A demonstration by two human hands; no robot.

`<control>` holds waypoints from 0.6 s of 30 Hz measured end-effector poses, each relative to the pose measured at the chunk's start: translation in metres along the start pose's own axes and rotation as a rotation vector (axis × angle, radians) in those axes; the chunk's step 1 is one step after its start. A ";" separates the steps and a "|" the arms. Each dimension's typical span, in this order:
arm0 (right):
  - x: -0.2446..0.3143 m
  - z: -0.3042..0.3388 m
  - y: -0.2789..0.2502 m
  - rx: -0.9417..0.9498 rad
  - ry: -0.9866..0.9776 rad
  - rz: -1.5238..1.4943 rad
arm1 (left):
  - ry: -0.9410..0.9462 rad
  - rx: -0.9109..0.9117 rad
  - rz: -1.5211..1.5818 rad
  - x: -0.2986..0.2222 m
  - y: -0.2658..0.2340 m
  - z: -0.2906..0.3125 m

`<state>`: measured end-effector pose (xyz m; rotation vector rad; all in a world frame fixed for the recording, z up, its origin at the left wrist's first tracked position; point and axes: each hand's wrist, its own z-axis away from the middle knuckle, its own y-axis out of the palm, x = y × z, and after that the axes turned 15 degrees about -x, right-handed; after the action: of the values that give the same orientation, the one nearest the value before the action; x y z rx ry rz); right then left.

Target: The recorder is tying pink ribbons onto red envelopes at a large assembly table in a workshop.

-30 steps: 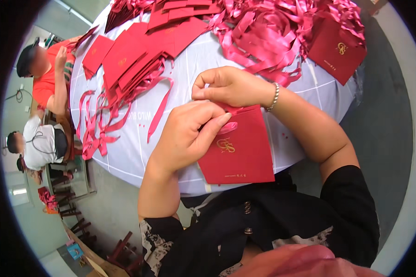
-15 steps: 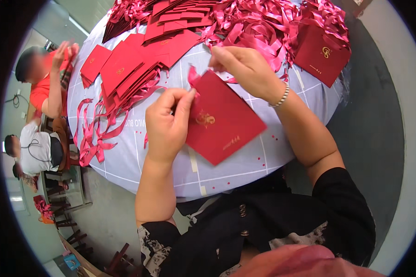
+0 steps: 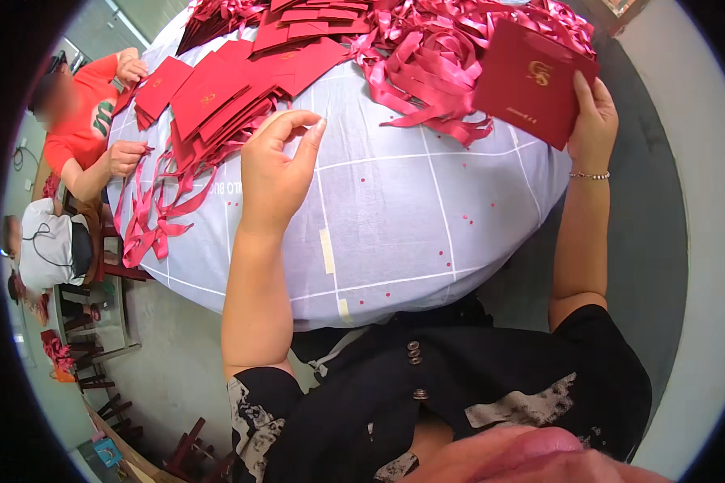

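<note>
My right hand [image 3: 594, 121] grips the edge of a flat red gift bag [image 3: 524, 90] with gold print, thumb on its face. This bag is over the pile at the right of the table; whether it rests on the bags beneath I cannot tell. My left hand [image 3: 278, 165] hovers over the table's near-left part, fingers loosely curled, thumb a little apart and nothing held. Just beyond it lies a fanned stack of red bags [image 3: 217, 101], with pink ribbons [image 3: 165, 213] trailing from its near side.
A heap of pink ribbon loops [image 3: 439, 76] and more red bags [image 3: 314, 24] cover the far side. The round table has a checked grey cloth [image 3: 395, 209] dotted with red specks. At left, a person in an orange shirt [image 3: 89, 117] handles the bags and ribbons.
The red bag has gone from in front of me to the right-hand pile with my right hand. My left hand has let go of it and stayed at left.
</note>
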<state>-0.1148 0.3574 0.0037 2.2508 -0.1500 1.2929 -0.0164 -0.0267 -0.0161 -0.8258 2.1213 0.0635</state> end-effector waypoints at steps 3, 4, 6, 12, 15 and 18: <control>-0.031 -0.027 -0.055 -0.096 -0.071 0.219 | -0.005 0.110 -0.034 -0.004 0.005 0.005; -0.040 -0.033 -0.072 -0.107 -0.104 0.391 | 0.054 0.131 -0.040 -0.002 0.005 0.006; -0.061 -0.054 -0.108 -0.142 -0.408 1.039 | 0.067 0.162 -0.020 -0.003 0.010 0.005; -0.041 -0.005 -0.069 -0.332 -0.667 1.006 | 0.023 0.233 -0.066 0.005 0.013 0.005; 0.005 0.046 -0.003 -0.034 -0.518 0.250 | -0.022 0.259 -0.130 0.011 0.000 0.006; 0.090 0.087 0.020 0.177 -1.174 0.245 | 0.075 0.315 -0.115 0.013 0.007 0.001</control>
<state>-0.0064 0.3119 0.0516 2.9154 -0.7531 -0.0929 -0.0253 -0.0276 -0.0276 -0.7677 2.0768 -0.3585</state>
